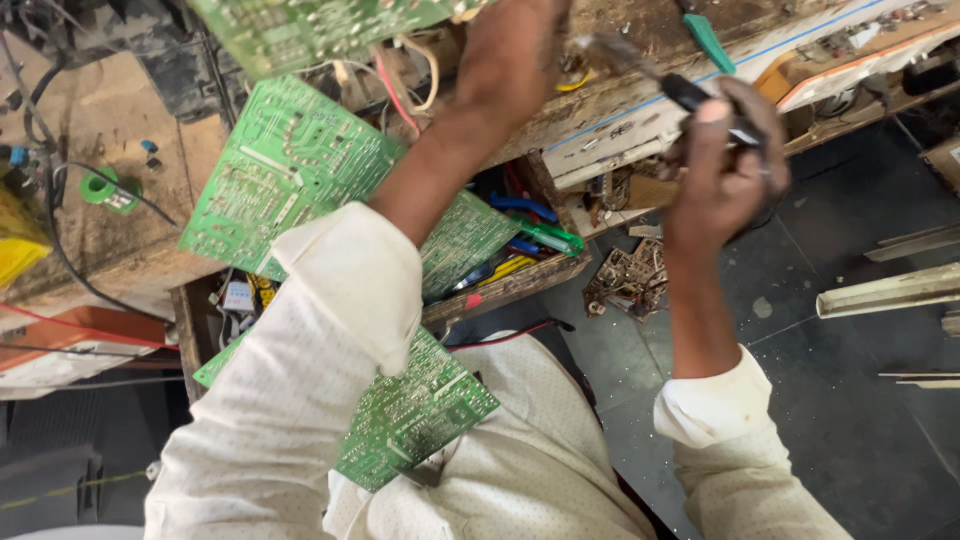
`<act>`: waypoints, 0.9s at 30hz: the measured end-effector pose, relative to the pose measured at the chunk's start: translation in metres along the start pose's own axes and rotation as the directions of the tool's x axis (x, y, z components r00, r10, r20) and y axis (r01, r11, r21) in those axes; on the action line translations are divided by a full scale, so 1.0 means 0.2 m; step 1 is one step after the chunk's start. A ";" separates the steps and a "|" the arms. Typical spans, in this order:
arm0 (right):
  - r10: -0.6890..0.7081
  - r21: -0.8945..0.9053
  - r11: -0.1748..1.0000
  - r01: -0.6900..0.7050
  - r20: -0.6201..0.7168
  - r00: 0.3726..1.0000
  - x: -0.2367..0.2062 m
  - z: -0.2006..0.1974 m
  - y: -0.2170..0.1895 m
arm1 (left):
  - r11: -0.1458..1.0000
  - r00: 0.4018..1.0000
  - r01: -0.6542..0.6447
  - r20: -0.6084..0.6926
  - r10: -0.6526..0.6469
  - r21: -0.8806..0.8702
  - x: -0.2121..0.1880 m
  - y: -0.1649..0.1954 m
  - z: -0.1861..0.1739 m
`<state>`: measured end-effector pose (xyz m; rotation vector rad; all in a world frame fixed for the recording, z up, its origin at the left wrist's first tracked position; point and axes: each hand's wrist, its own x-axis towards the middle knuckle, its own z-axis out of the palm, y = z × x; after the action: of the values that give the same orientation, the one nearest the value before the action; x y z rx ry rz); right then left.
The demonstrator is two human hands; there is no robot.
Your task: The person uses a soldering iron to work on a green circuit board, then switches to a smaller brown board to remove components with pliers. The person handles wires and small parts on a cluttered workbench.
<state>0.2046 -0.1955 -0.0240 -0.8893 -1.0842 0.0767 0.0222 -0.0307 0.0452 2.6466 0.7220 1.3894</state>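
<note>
Head cam looking down: messy wooden desk [110, 225] fills the far side, with an open drawer [505, 285] of tools under it. Green circuit boards are all over, the biggest one [285, 170] sitting tilted at the desk's near edge, another [415, 410] on the lap. Left hand [510, 50] is up on the desk by some loose wires, can't tell how its fingers are set. Right hand [725, 165] is curled tight round a black-handled soldering iron [670, 85], tip blurry, pointing left.

Glossy green circuit board [290, 165], rough worn wooden bench [120, 230], matt black plastic tool handle [690, 92]
</note>
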 end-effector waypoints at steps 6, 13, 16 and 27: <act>0.586 0.237 0.793 -0.562 -0.043 0.809 -0.10 -0.23 0.29 | 0.977 0.998 -0.010 0.065 0.024 -0.214 -0.39 0.54 -0.48; 0.829 -0.283 0.557 -0.781 0.238 0.505 -0.50 -0.65 -0.06 | 0.873 0.888 0.452 0.187 -0.420 -0.183 -1.23 0.84 -1.20; 0.722 -0.366 0.686 -0.629 0.235 0.650 -0.58 -0.73 -0.34 | 0.775 0.787 0.616 0.083 -0.611 -0.141 -1.48 0.94 -1.23; -0.151 0.005 0.973 0.230 0.770 0.620 -0.92 -0.19 -0.91 | 0.777 0.778 0.618 -0.045 -0.626 -0.115 -1.73 1.00 -1.03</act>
<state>0.0785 -0.4233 -0.0457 -0.8266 -2.0082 0.2469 -0.2335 -0.3905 -0.0419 1.9805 1.3487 1.2786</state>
